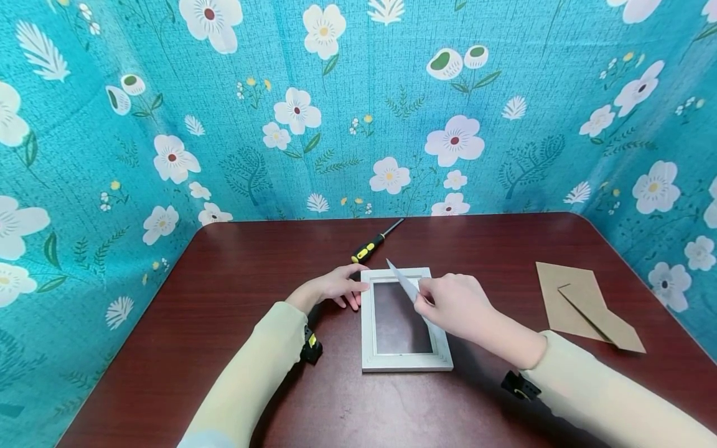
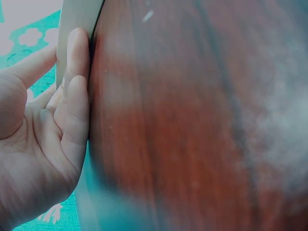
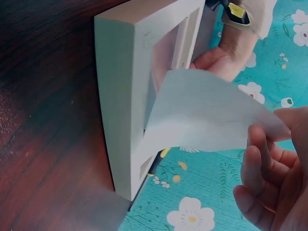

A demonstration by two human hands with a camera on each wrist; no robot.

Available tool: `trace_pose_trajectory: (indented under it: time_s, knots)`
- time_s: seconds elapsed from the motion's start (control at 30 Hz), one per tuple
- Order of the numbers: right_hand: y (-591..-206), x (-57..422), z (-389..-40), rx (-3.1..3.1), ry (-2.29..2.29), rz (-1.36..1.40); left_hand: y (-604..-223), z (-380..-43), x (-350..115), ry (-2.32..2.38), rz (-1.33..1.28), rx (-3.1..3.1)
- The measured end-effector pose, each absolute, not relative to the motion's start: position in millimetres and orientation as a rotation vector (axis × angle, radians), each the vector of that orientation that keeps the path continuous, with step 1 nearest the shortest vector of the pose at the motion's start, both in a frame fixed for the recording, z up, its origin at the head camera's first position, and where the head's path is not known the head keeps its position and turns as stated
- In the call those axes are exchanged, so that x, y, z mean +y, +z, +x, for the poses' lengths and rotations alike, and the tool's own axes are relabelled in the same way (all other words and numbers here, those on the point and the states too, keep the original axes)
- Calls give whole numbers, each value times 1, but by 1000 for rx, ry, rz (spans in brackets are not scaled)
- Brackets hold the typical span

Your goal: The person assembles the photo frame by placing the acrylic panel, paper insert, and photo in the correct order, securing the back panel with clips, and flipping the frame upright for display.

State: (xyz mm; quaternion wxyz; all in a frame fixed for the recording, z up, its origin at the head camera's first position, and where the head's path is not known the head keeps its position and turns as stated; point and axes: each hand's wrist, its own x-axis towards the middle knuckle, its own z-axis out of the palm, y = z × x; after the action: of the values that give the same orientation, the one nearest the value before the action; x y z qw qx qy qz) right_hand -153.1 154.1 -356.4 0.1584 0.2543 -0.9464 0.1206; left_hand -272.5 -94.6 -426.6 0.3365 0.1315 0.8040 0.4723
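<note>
A white picture frame (image 1: 368, 323) lies on the table, its opening showing a dark pane. My left hand (image 1: 338, 286) holds its left side near the far corner, thumb over the top face and fingers against the outer side (image 2: 72, 103). Above the frame, my right hand (image 1: 459, 305) pinches a thin white sheet (image 3: 202, 110) by one edge between thumb and fingers. The sheet stands tilted and bends in the right wrist view, its lower end reaching down into the frame's opening. In the left wrist view the sheet is out of sight.
A black and yellow screwdriver (image 1: 368, 248) lies behind the frame, its tip toward the back edge. To the right rests a brown backing board (image 1: 566, 280) with a brown stand piece (image 1: 607, 320) across it. A blue flowered cloth (image 1: 347, 124) hangs around the table (image 1: 224, 261).
</note>
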Motion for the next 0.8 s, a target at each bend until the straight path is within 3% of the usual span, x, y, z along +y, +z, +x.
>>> trace_pose_trajectory:
  time_s: [0.8]
  knots:
    - [-385,126,-160,-2799,211,820,-428,-274,-95,1232,355,2090]
